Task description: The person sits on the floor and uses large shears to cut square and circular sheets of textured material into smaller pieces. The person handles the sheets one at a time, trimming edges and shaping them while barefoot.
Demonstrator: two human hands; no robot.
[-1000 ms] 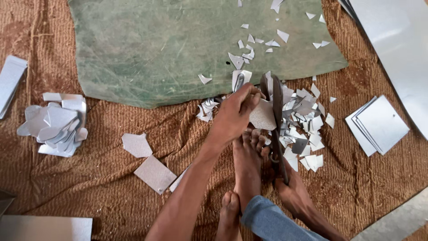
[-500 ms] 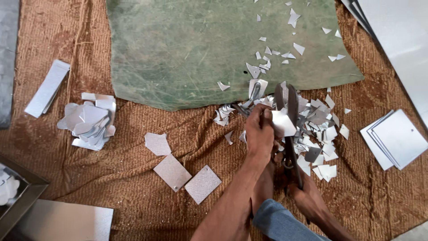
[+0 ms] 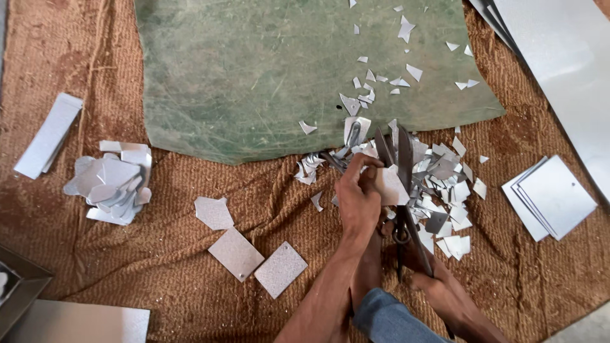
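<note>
My left hand (image 3: 358, 198) pinches a small pale metal sheet piece (image 3: 392, 187) and holds it against the blades of a large pair of dark shears (image 3: 401, 166). The blades point away from me, over a heap of silvery offcuts (image 3: 445, 197). My right hand (image 3: 445, 293) is closed around the shears' lower handle near the bottom edge. A bare foot (image 3: 370, 267) lies between my two arms, beside the shears' pivot. The whole lot rests on a brown woven mat (image 3: 190, 279).
A green sheet (image 3: 273, 70) covers the far mat. At the left lie a pile of cut shapes (image 3: 111, 181) and a strip (image 3: 47, 134). Flat squares (image 3: 236, 253) sit near my left arm. A stack of squares (image 3: 553, 197) and large sheets (image 3: 559, 57) are at the right.
The view has swung a little and the whole scene has shifted in the frame. My left hand stays at the shears with the sheet piece, now set closer against the blades.
</note>
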